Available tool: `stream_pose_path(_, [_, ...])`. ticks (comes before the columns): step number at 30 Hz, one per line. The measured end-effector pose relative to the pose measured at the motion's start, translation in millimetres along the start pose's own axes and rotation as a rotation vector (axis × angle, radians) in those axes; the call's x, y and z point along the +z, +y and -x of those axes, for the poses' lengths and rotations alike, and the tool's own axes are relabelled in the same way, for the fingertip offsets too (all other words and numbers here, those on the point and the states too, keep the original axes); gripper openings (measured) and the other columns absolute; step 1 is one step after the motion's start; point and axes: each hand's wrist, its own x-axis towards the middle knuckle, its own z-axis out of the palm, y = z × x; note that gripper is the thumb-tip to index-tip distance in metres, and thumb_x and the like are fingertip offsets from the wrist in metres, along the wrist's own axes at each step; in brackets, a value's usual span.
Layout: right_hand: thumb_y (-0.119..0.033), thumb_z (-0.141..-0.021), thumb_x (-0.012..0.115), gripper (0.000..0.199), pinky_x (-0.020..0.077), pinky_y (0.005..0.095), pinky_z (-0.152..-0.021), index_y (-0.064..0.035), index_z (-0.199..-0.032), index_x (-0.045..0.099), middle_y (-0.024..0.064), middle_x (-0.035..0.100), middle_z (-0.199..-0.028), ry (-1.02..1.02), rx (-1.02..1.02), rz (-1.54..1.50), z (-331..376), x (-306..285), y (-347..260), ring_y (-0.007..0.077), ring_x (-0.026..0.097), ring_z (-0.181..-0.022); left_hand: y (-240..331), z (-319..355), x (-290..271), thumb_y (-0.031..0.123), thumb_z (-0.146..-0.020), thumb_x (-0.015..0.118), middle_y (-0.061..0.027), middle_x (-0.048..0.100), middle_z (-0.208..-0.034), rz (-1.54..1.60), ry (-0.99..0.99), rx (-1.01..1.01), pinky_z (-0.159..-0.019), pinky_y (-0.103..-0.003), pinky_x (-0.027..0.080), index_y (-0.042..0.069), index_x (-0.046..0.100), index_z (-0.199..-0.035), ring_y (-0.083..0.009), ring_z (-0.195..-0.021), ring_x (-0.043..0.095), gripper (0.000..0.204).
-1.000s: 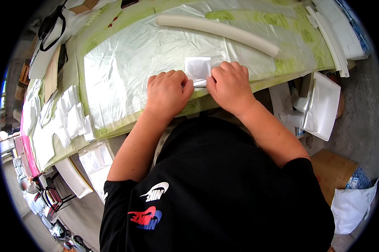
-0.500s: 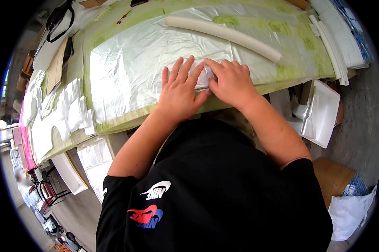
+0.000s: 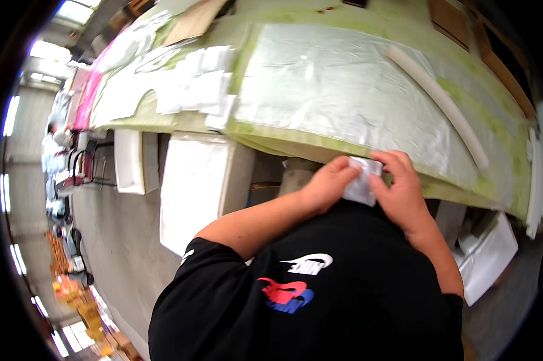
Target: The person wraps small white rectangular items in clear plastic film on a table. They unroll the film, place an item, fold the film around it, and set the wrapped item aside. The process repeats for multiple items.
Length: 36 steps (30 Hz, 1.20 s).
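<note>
A small white packet (image 3: 362, 183), flat and roughly rectangular with a slightly crinkled, glossy surface, is held off the table, just at its near edge and close to the person's chest. It stands near upright, its upper corner showing, its sides partly covered by fingers.

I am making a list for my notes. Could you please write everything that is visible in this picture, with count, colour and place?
small clear plastic packet: one, whitish, held by both hands at the table's near edge
table: one, yellow-green top
plastic sheet: one, silvery clear, spread on the table
foam tube: one, white, lying on the sheet's right part
white pieces: several, table's left part
white foam boxes: several, on the floor under the table
left hand: gripping the packet
right hand: gripping the packet
</note>
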Motion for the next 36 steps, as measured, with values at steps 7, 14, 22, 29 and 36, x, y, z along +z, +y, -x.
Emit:
stream_pose_path(7, [0.001,-0.096,0.064,0.018,0.0471,0.0225,-0.077,-0.0055,-0.113,0.062,-0.0028,0.057,-0.094,0.012,0.295,-0.534,-24.7,12.5,9.9,0.0061,0.053,-0.084,23.7,27.3,-14.0,0.024,-0.106,0.060,0.0024,0.065,-0.098,-0.341,0.009,0.131,-0.083,-0.025,0.047,0.006,0.063,-0.108,-0.0059,-0.093,0.056,0.019])
stream_pose_path(14, [0.000,-0.099,0.062,0.012,0.0477,0.0228,-0.077,-0.0039,-0.110,0.061,-0.0020,0.060,-0.094,0.013,0.293,-0.595,-31.6,20.1,-2.0,0.0067,0.056,-0.083,115.3,62.3,-109.6,0.011,-0.102,0.064,0.0016,0.066,-0.098,-0.469,0.349,0.364,-0.080,-0.025,0.051,0.006,0.065,-0.114,-0.0080,-0.087,0.060,0.012])
stream_pose_path(22, [0.000,-0.099,0.063,0.012,0.0478,0.0224,-0.077,-0.0042,-0.110,0.062,-0.0021,0.061,-0.094,-0.055,0.305,-0.607,-32.9,31.8,1.5,0.0064,0.056,-0.082,248.0,67.4,-259.1,0.022,-0.093,0.077,-0.0051,0.069,-0.104,-1.175,0.961,0.477,-0.080,-0.029,0.052,0.009,0.051,-0.147,-0.0154,-0.094,0.064,0.062])
stream_pose_path(29, [0.004,-0.094,0.063,0.017,0.0491,0.0285,-0.086,-0.0035,-0.109,0.063,0.0045,0.062,-0.102,0.238,0.060,-0.284,-23.4,8.2,16.5,0.0148,0.059,-0.092,226.5,44.1,-245.2,0.016,-0.090,0.074,-0.0114,0.065,-0.126,-1.344,0.958,0.863,-0.093,-0.037,0.052,0.011,0.067,-0.128,-0.0277,-0.112,0.063,0.039])
stream_pose_path(36, [-0.009,-0.084,0.070,0.046,0.0460,0.0457,-0.104,-0.0134,-0.130,0.065,0.0167,0.062,-0.127,0.496,-0.100,0.949,-44.7,-118.1,86.4,0.0372,0.057,-0.118,194.6,48.8,-291.4,0.011,-0.100,0.063,-0.0143,0.064,-0.130,-1.414,0.755,0.886,-0.104,-0.040,0.046,0.003,0.064,-0.131,-0.0294,-0.121,0.059,0.032])
